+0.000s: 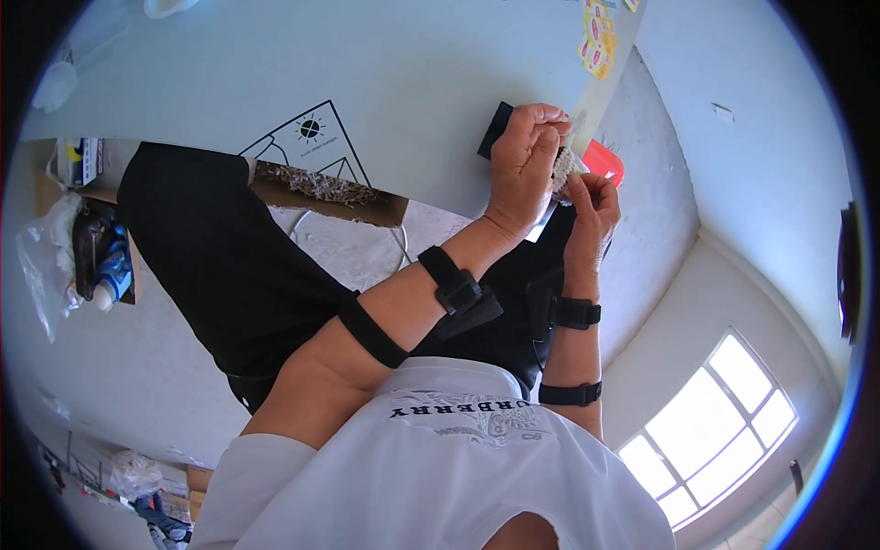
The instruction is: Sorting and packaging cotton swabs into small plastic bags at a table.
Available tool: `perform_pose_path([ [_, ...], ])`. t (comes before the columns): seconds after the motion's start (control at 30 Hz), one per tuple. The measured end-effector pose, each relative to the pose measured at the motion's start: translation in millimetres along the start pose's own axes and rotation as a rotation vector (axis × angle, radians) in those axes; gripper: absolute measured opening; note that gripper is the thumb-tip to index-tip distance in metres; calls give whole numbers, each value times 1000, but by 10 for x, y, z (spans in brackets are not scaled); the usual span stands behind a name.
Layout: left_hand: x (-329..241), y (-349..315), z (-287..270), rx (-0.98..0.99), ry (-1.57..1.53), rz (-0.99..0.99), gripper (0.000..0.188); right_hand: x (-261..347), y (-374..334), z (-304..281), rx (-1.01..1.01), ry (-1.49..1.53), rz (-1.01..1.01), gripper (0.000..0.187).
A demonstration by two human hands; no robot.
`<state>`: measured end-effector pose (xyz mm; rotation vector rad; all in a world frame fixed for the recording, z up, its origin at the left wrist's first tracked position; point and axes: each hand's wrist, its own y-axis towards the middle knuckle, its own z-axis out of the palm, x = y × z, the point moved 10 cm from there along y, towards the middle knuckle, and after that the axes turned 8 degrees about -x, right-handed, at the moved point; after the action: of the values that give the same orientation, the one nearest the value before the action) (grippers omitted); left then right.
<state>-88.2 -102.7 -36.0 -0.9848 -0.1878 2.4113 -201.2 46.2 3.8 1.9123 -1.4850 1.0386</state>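
Observation:
At the right-hand corner of the pale table, both my hands meet around a small, cream-coloured, nubbly piece (pixel 566 165) that looks knitted or crocheted. My left hand (pixel 525 170) is closed with the fingers curled, and the piece shows along its right side. On the piece's lower right edge, my right hand (pixel 594 209) pinches with thumb and forefinger. Whether a hook or needle is there is too small to tell. A black block-shaped object (pixel 496 130) lies on the table just left of my left hand. Behind my right fingers, part of a red thing (pixel 605 163) shows.
Yellow printed packets (pixel 599 41) lie on the far right of the table (pixel 367 64). A carton edge with shredded paper (pixel 325 188) sits under the table's near edge, above my lap. A blue-and-white bottle (pixel 113 270) and plastic bag (pixel 44 266) are at left.

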Motion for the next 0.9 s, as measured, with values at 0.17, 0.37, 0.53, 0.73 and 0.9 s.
perform_pose_path([
  [0.17,111,-121,90,84,-64,-124,32,-29,15,-17,-10,-17,-28,23],
  [0.37,198,-195,135,143,-1,-124,42,-73,20,-37,20,-57,-52,24],
  [0.53,177,-194,154,179,30,-98,45,201,-2,-298,-18,-247,-386,51],
  [0.73,160,-247,239,266,129,-32,50,384,-72,-257,92,-421,-595,75],
  [0.9,128,-301,326,324,304,76,58,509,-89,-129,175,-488,-735,68],
])
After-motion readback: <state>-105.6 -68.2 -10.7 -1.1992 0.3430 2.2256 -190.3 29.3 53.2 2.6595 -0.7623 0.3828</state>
